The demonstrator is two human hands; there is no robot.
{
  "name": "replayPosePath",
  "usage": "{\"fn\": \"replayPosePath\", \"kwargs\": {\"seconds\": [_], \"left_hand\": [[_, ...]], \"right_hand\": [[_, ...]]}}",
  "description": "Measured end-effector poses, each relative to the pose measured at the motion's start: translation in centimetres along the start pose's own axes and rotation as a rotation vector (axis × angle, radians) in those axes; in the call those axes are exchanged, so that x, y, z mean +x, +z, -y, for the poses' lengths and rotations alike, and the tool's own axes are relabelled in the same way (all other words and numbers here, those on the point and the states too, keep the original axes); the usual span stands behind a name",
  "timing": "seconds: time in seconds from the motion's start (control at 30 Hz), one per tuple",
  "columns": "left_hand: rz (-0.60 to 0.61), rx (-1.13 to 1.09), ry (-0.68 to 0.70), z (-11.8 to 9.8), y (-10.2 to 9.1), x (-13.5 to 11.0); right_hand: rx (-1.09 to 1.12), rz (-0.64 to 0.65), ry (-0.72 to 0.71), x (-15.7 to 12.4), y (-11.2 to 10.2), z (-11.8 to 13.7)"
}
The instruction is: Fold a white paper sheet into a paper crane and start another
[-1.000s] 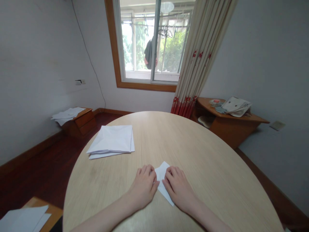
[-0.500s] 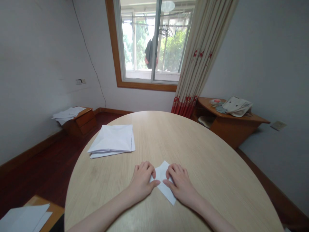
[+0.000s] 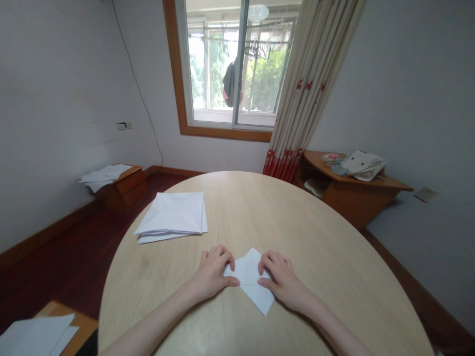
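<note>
A folded piece of white paper lies on the round wooden table, with one point toward the far side and another toward me. My left hand has its thumb and curled fingers closed on the paper's left corner. On the opposite side, my right hand grips the right part between thumb and fingers. A crease crosses the paper between the two thumbs. The parts under my fingers are hidden.
A stack of white paper sheets rests at the table's left. More paper sits on a low surface at lower left, and some on a small drawer cabinet. A wooden desk with a cloth bag stands at right.
My hands have moved slightly apart, the left one more toward the left, so more of the folded paper shows between them. The stack has stayed put.
</note>
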State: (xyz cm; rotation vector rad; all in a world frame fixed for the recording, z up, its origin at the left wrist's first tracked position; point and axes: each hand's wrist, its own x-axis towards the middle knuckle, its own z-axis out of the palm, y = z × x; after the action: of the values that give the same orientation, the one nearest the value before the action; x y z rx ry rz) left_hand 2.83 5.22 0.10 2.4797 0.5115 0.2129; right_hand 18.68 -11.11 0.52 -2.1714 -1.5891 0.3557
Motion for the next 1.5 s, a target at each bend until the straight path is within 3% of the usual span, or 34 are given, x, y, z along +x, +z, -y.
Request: {"fn": "replayPosePath", "kwargs": {"seconds": [0.3,0.47,0.57,0.67,0.9,1.5], "left_hand": [[-0.029,0.015,0.03,-0.1,-0.4,-0.4],[-0.061,-0.03,0.325,-0.3,-0.4,-1.0],[-0.015,-0.125,0.519,-0.5,-0.3,-1.3],[0.056,-0.171,0.601,-0.7,0.0,-1.6],[0.109,-0.08,0.58,-0.9,0.5,-1.9],[-0.004,0.029,0.497,-0.1,-0.4,-1.2]], "right_hand": [[0.003,-0.017,-0.057,-0.3,0.0,0.0],[0.044,-0.038,-0.139,-0.5,0.2,0.0],[0.09,0.002,-0.221,-0.5,0.4,-0.5],[0.114,0.074,-0.247,-0.4,0.4,-0.6],[0.089,0.13,-0.236,-0.3,0.2,-0.3],[0.024,0.092,-0.207,-1.0,-0.7,0.0]]}}
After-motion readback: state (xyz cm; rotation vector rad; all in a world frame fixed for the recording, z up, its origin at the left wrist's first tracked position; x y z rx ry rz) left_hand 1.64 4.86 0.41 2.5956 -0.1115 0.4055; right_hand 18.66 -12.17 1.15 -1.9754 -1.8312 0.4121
